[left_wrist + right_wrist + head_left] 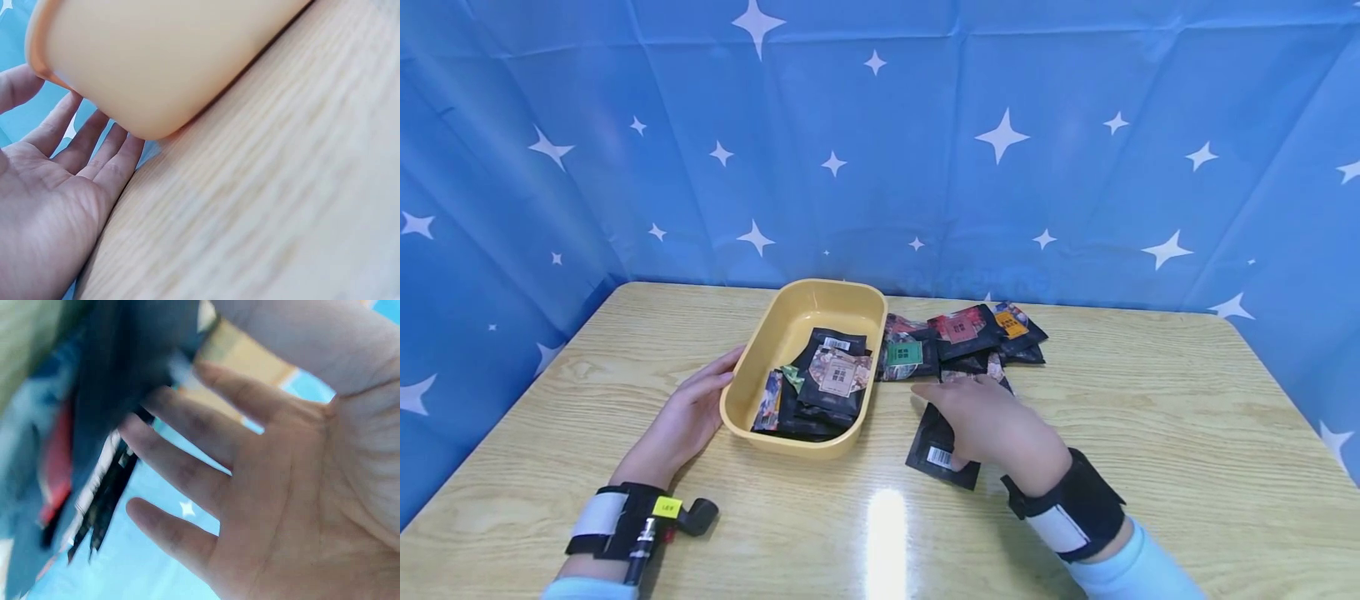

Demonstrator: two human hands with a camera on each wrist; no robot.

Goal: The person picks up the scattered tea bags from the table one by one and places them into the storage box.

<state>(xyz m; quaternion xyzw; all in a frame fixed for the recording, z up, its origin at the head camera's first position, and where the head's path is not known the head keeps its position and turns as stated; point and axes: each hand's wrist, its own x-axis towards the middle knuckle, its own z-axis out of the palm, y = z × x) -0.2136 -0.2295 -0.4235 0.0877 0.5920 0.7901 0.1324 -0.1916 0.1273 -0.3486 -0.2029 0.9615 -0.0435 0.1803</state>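
A yellow plastic tub (805,447) stands on the table with several black printed sachets (837,372) inside. My left hand (696,407) is at the tub's left side, its fingertips right at the outer wall; in the left wrist view the palm (56,200) shows with fingers loosely extended. To the right of the tub my right hand (992,421) reaches over a black sachet (932,446) with a white barcode label facing up. The right wrist view shows that hand's fingers (181,469) spread and nearly straight, fingertips at the blurred dark sachet (137,350).
Beyond the right hand lies a loose pile of sachets, among them one with a green label (904,354), one red (964,327) and one orange (1011,323). The wooden table (1195,433) ends at a blue star-patterned curtain (925,167).
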